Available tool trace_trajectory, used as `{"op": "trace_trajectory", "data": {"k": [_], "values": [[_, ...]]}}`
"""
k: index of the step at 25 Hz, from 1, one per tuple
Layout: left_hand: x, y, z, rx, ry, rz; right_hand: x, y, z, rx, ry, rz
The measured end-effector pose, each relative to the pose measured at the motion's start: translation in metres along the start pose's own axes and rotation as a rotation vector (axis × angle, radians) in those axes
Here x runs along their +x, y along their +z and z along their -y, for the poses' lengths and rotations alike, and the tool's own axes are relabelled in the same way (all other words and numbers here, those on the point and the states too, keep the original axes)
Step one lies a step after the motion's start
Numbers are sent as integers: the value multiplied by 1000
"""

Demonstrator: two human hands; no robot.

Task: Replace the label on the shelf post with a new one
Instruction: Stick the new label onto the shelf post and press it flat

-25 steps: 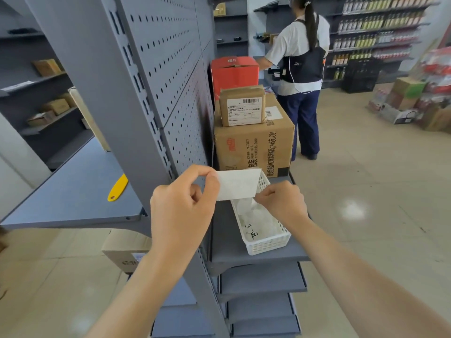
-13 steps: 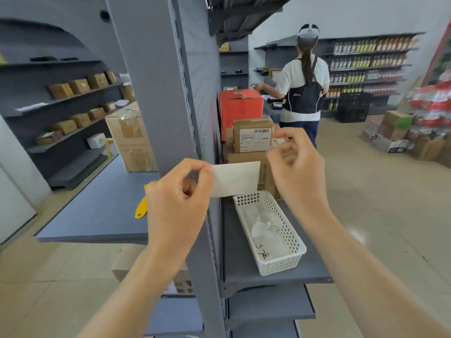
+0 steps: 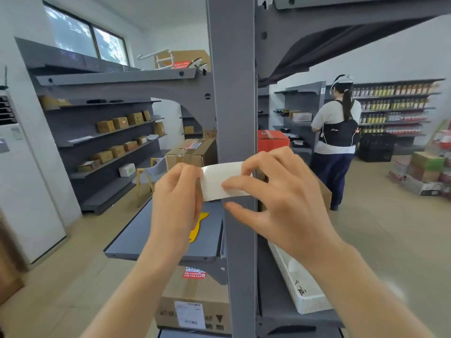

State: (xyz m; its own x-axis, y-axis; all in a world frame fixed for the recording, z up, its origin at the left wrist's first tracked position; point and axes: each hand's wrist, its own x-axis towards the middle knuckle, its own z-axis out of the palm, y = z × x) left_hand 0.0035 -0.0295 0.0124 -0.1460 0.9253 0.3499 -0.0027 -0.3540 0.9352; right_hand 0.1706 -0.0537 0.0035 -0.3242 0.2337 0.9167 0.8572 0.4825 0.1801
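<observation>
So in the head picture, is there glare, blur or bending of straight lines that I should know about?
Head view: the white paper label shines pale along its upper edge; the left hand and right hand look fairly sharp, the frame edges smear; wide-angle bending curves the far dark shelves, while the grey metal shelf post stays nearly straight.

Both hands on white label (image 3: 220, 181), held across front of grey shelf post (image 3: 233, 93). Left hand (image 3: 177, 203) pinches its left edge, right hand (image 3: 280, 198) fingers press its right part. Yellow scraper (image 3: 198, 225) on shelf behind left hand; white basket (image 3: 300, 296) lower right.
</observation>
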Motion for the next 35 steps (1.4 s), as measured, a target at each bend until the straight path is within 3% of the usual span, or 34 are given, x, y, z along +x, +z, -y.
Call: {"op": "trace_trajectory", "data": {"k": [4,6,8,10,13,21,35], "values": [[0,-13,-7,-40,-22,67,3,7,10,-12,-7,-116],[2,-19,-7,-112,-71,96,3,7,12,50,80,-129],[5,-23,-5,-174,-105,126,5,3,15,257,294,-132],[6,-23,-3,-76,-63,154,6,-1,16,561,571,-133],[1,-16,2,31,57,222,2,-1,14,750,748,-80],[9,-6,38,257,337,145,-21,13,4,611,919,-4],[24,4,64,307,423,74,-29,38,-3,509,917,-41]]}}
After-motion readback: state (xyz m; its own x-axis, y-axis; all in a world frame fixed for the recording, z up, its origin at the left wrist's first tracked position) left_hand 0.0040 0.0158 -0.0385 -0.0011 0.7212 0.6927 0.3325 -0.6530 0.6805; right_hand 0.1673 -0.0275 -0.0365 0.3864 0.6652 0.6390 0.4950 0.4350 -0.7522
